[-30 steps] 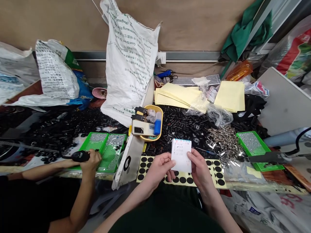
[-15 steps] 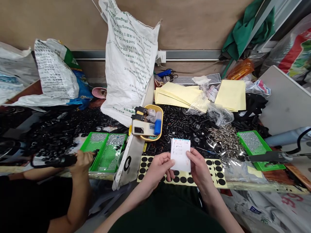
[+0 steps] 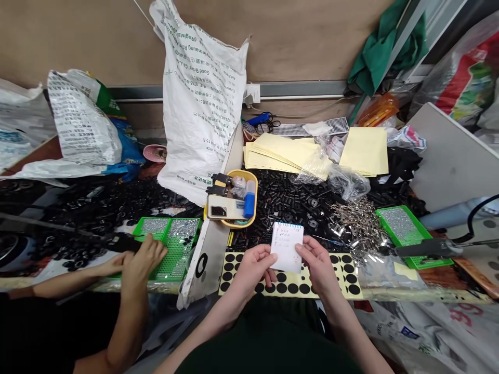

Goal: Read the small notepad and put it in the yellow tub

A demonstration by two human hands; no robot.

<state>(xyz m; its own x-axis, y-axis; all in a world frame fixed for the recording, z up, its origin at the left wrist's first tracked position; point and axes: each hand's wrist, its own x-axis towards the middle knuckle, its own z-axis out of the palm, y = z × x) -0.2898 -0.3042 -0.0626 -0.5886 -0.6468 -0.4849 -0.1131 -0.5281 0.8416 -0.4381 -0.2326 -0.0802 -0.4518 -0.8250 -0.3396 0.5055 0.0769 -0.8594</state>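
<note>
A small spiral notepad [image 3: 287, 254] with handwriting on its page is held up between both of my hands. My left hand [image 3: 255, 266] pinches its lower left edge, with the other fingers curled behind. On the right edge, my right hand [image 3: 316, 259] grips it between thumb and fingers. Beneath the hands lies a yellowish sheet with black round stickers [image 3: 353, 278] along the table's front edge. Just beyond the notepad spreads a heap of small black parts [image 3: 286, 195].
A yellow basket [image 3: 255, 208] holding a phone [image 3: 226, 208] sits on the divider [image 3: 212, 244]. Metal parts [image 3: 360, 223], a green tray [image 3: 423, 234] and a power screwdriver [image 3: 429, 249] lie right. At left, a co-worker's hand [image 3: 144, 257] works beside another green tray [image 3: 171, 262].
My hands keep the notepad in nearly the same place. The view has shifted slightly. The co-worker's hands have come together near the green tray, with a black tool there.
</note>
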